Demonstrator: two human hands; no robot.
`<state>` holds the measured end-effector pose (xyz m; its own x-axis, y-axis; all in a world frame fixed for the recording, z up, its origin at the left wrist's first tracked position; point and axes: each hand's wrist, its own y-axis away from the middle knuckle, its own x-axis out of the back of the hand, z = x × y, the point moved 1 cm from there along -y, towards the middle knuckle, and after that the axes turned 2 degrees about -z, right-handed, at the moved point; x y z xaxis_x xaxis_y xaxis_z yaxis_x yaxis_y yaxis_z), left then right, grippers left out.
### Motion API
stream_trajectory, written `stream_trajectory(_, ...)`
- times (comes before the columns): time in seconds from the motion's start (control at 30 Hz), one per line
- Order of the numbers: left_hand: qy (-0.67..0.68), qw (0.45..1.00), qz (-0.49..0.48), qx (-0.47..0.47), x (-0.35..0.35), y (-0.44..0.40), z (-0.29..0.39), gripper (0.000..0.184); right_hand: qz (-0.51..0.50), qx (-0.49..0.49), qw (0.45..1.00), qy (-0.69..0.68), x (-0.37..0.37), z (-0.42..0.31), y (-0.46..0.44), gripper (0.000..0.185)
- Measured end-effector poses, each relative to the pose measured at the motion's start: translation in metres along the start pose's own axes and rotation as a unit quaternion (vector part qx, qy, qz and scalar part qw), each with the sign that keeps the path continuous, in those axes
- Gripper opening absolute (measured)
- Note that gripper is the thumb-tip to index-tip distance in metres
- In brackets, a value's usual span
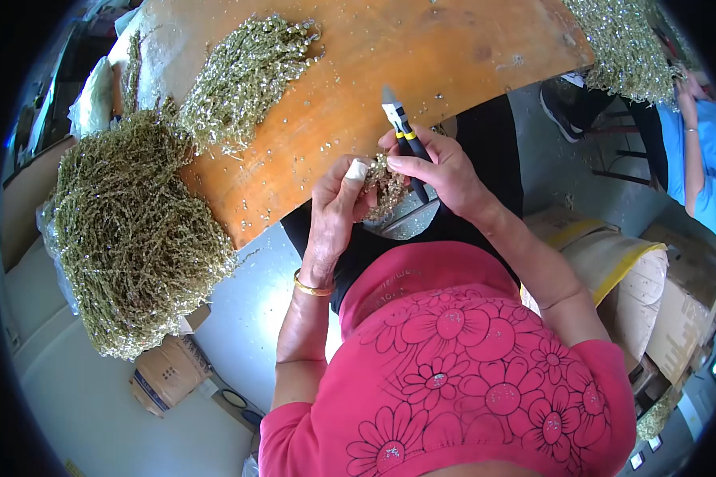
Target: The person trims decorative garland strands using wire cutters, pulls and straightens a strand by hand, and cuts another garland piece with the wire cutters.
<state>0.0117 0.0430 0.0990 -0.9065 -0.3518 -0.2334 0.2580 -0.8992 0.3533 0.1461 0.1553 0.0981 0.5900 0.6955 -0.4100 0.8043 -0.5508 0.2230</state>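
In the head view, my right hand [445, 171] holds a pair of pliers [410, 143] with black and yellow handles, its jaws pointing up and away from me. My left hand [336, 203], with white tape round the thumb, is closed on a bunch of glittery gold strands [386, 189] above my lap. Some strands also reach close to the right hand's fingers and the plier handles. The strands' lower ends are partly hidden by my hands.
A wooden table [358, 60] spans the front, scattered with small glittery bits. On it lies a glittery bundle [250, 79]; a larger pile [135, 230] hangs at the left. Cardboard boxes [684, 318] stand at the right. Another person's arm [692, 159] shows beside more strands [624, 52].
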Motion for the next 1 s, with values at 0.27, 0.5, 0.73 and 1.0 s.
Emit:
stream_trajectory(0.27, -0.18, 0.969, 0.07, -0.153, -0.007, 0.0, -0.013, 0.015, 0.012, 0.08, 0.992, 0.094, 0.008, 0.002, -0.001, 0.027)
stream_trajectory(0.5, 0.011, 0.997, 0.031, -0.067, -0.008, 0.001, -0.021, 0.017, 0.044, 0.115, 0.979, 0.163, 0.004, 0.004, 0.002, 0.03)
stream_trajectory(0.73, 0.293, 0.956, -0.014, 0.002, -0.007, -0.006, -0.03, 0.017, 0.145, 0.212, 0.871, 0.419, 0.0, -0.02, 0.019, 0.03)
stream_trajectory(1.0, 0.245, 0.969, 0.013, 0.005, -0.011, -0.007, -0.026, 0.015, 0.06, 0.163, 0.798, 0.577, 0.012, -0.009, 0.037, 0.032)
